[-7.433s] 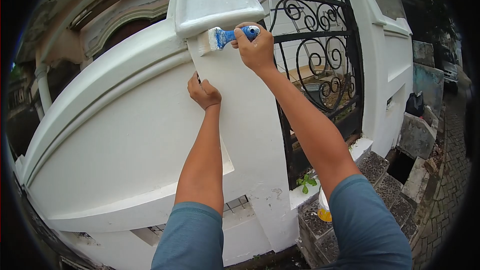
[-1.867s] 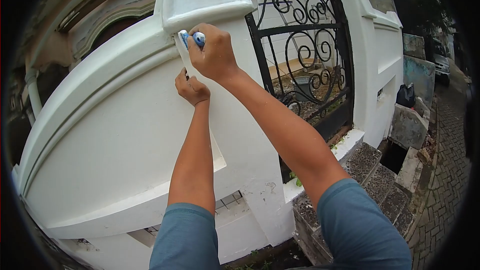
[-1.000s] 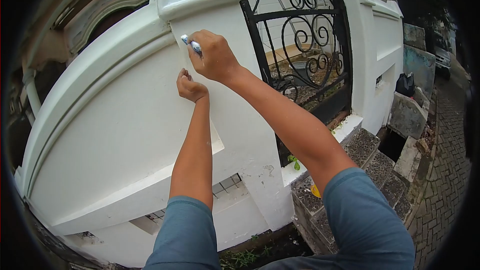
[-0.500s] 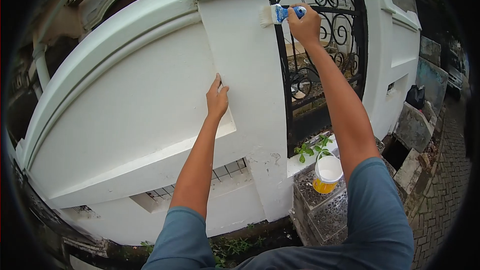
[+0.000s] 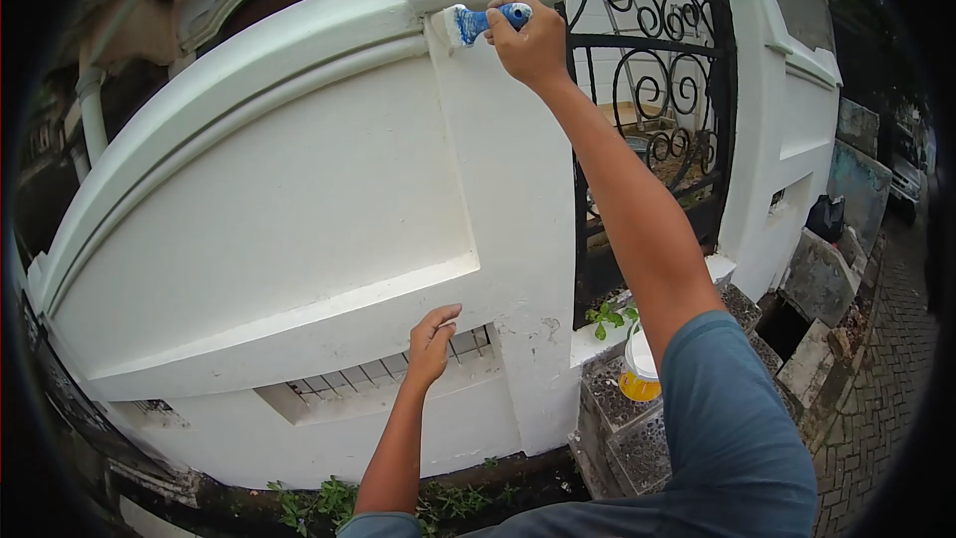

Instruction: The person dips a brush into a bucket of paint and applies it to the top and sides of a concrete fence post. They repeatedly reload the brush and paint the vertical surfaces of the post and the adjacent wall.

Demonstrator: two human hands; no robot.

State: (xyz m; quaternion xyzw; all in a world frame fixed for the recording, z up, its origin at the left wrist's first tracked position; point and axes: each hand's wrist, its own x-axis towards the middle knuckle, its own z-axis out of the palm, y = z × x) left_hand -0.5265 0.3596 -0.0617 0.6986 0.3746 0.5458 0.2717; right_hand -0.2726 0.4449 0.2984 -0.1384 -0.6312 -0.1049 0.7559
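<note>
My right hand (image 5: pixel 533 43) grips the blue handle of a paintbrush (image 5: pixel 476 26), its pale bristles against the upper left edge of the white pillar (image 5: pixel 508 139), just under the cap. White paint smears the handle. Lower down, my left hand (image 5: pixel 432 346) holds nothing; its fingers are loosely extended in front of the white wall (image 5: pixel 299 189), near the barred vent slot (image 5: pixel 378 371). A white and yellow paint bucket (image 5: pixel 640 371) stands on the step, partly hidden behind my right arm.
A black wrought-iron gate (image 5: pixel 652 90) adjoins the pillar on the right. Green plants (image 5: pixel 329 503) grow along the wall's foot. Speckled stone steps (image 5: pixel 632 453) lie below the gate, with a dark gap (image 5: pixel 787 324) beside them. A brick-paved lane (image 5: pixel 866 408) runs at far right.
My right hand has carried the brush leftward across the pillar, from its gate-side edge to its left edge. My left hand has dropped down from the wall panel.
</note>
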